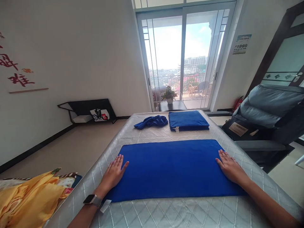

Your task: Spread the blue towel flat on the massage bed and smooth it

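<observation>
A blue cloth (171, 171) lies spread flat across the quilted mattress (166, 212), its long side running left to right. On its left edge rests my left hand (115, 171), flat with the fingers stretched out. My right hand (229, 166) lies flat on the right edge, thumb apart from the fingers. Neither hand grips anything. A small white tag (105, 205) sticks out at the cloth's near left corner. Farther back on the mattress are a stack of folded blue cloths (188, 120) and, left of it, a crumpled blue cloth (152, 121).
To the right stands a dark recliner chair (263, 107) close to the mattress. Yellow fabric (35, 196) is heaped at the lower left. Beyond the mattress are a potted plant (169, 95) and a sliding glass door (182, 57). A black rack (90, 107) stands by the left wall.
</observation>
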The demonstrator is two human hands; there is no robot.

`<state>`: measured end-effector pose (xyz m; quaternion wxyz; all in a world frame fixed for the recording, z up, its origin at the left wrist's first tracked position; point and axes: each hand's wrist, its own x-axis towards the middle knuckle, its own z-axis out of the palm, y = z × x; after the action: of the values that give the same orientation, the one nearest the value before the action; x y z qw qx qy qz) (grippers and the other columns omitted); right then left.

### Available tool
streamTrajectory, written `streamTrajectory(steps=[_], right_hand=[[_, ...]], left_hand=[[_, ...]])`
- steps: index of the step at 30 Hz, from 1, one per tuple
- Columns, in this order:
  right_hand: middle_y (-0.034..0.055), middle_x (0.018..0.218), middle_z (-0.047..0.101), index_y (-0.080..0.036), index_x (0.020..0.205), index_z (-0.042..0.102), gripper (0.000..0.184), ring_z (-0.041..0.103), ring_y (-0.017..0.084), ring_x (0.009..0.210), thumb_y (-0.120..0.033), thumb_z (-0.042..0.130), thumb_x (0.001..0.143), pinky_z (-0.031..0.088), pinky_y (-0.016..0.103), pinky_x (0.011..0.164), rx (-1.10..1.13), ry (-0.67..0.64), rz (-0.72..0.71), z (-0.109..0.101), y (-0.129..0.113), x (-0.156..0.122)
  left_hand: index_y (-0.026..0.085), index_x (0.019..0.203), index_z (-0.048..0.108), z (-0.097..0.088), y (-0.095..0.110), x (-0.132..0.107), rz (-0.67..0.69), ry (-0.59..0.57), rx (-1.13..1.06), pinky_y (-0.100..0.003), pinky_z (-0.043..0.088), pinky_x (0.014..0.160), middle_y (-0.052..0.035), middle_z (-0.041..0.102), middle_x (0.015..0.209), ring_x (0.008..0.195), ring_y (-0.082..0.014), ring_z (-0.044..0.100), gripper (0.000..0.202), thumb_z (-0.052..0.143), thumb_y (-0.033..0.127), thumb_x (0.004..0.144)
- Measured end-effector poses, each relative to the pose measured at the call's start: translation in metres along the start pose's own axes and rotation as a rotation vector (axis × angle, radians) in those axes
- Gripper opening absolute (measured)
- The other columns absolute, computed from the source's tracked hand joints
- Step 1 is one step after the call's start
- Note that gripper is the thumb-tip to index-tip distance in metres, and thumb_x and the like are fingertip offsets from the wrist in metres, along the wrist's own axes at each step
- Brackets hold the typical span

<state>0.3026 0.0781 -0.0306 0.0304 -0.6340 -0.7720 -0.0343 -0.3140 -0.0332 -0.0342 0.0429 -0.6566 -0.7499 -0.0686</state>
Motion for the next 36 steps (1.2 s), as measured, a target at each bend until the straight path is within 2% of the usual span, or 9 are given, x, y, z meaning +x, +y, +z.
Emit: streamTrajectory(steps=[2, 5, 9, 13, 18, 21, 27, 31, 36], right_hand=[[0.0169, 0.16, 0.03, -0.002, 0.153, 0.034, 0.072, 0.026, 0.027, 0.149, -0.042, 0.022, 0.095, 0.024, 0.048, 0.121, 0.009, 0.038, 0.051, 0.012, 0.036, -0.004], [0.0167, 0.158, 0.037, -0.003, 0.152, 0.038, 0.07, 0.03, 0.028, 0.148, -0.041, 0.023, 0.095, 0.027, 0.049, 0.12, 0.009, 0.081, 0.086, 0.015, 0.049, -0.009], [0.0249, 0.143, 0.053, 0.0, 0.135, 0.058, 0.057, 0.044, 0.037, 0.138, -0.027, 0.034, 0.092, 0.028, 0.058, 0.117, -0.178, 0.271, 0.022, -0.016, 0.015, -0.011], [0.0241, 0.136, 0.06, -0.002, 0.132, 0.062, 0.05, 0.053, 0.036, 0.13, -0.016, 0.04, 0.089, 0.031, 0.056, 0.116, -0.249, 0.399, -0.084, -0.05, -0.013, -0.003], [0.0249, 0.132, 0.062, -0.005, 0.127, 0.067, 0.051, 0.058, 0.038, 0.125, -0.012, 0.036, 0.087, 0.038, 0.058, 0.111, -0.134, 0.357, -0.047, -0.033, 0.035, 0.009], [0.0229, 0.135, 0.06, -0.006, 0.127, 0.068, 0.058, 0.057, 0.033, 0.127, -0.004, 0.033, 0.081, 0.043, 0.049, 0.111, 0.013, 0.283, -0.021, -0.01, 0.065, 0.009], [0.0095, 0.149, 0.051, -0.017, 0.128, 0.067, 0.065, 0.045, 0.024, 0.14, 0.002, 0.035, 0.075, 0.038, 0.042, 0.117, 0.243, 0.252, -0.032, -0.026, 0.049, 0.002], [0.0084, 0.153, 0.047, -0.018, 0.128, 0.066, 0.06, 0.04, 0.022, 0.143, 0.0, 0.034, 0.081, 0.034, 0.042, 0.12, 0.388, 0.307, -0.095, -0.055, -0.002, 0.016], [0.0113, 0.156, 0.042, -0.014, 0.143, 0.054, 0.053, 0.034, 0.025, 0.146, -0.015, 0.038, 0.093, 0.027, 0.044, 0.122, 0.428, 0.184, -0.348, -0.067, -0.128, 0.053]], left_hand=[[0.002, 0.155, 0.025, 0.007, -0.033, -0.009, -0.041, 0.008, -0.015, -0.051, 0.024, 0.122, -0.0214, 0.03, 0.16, 0.15, -0.0298, 0.026, 0.077, 0.017, 0.057, 0.1], [0.002, 0.155, 0.026, 0.011, -0.049, -0.015, -0.038, 0.003, -0.01, -0.051, 0.026, 0.121, -0.0208, 0.031, 0.16, 0.15, -0.0295, 0.028, 0.077, 0.017, 0.056, 0.1], [0.001, 0.153, 0.028, -0.004, -0.03, -0.004, -0.068, -0.055, 0.1, -0.051, 0.024, 0.122, -0.0196, 0.028, 0.161, 0.149, -0.0304, 0.028, 0.082, 0.018, 0.06, 0.097], [0.0, 0.152, 0.032, -0.028, -0.003, 0.016, -0.033, -0.032, 0.23, -0.051, 0.023, 0.122, -0.0199, 0.031, 0.159, 0.148, -0.0318, 0.033, 0.086, 0.024, 0.063, 0.094], [0.009, 0.138, 0.058, -0.026, -0.02, 0.012, 0.008, -0.064, 0.248, -0.052, 0.035, 0.116, -0.0162, 0.051, 0.148, 0.14, -0.0325, 0.046, 0.064, 0.03, 0.044, 0.092], [0.01, 0.14, 0.055, -0.013, -0.049, -0.001, 0.008, -0.004, 0.168, -0.048, 0.037, 0.116, -0.0127, 0.054, 0.146, 0.137, -0.0283, 0.049, 0.063, 0.028, 0.034, 0.089], [0.022, 0.141, 0.053, -0.018, -0.082, 0.006, -0.035, 0.249, -0.005, -0.044, 0.04, 0.117, -0.0024, 0.065, 0.136, 0.131, -0.0251, 0.056, 0.066, 0.029, 0.021, 0.079], [0.022, 0.133, 0.058, -0.037, -0.025, 0.033, 0.162, 0.328, -0.062, -0.048, 0.035, 0.121, -0.0023, 0.067, 0.133, 0.134, -0.0251, 0.053, 0.06, 0.032, 0.018, 0.078], [0.017, 0.138, 0.054, -0.038, 0.13, 0.072, 0.441, 0.234, -0.132, -0.045, 0.037, 0.119, -0.0087, 0.059, 0.143, 0.137, -0.0224, 0.049, 0.047, 0.032, 0.028, 0.098]])
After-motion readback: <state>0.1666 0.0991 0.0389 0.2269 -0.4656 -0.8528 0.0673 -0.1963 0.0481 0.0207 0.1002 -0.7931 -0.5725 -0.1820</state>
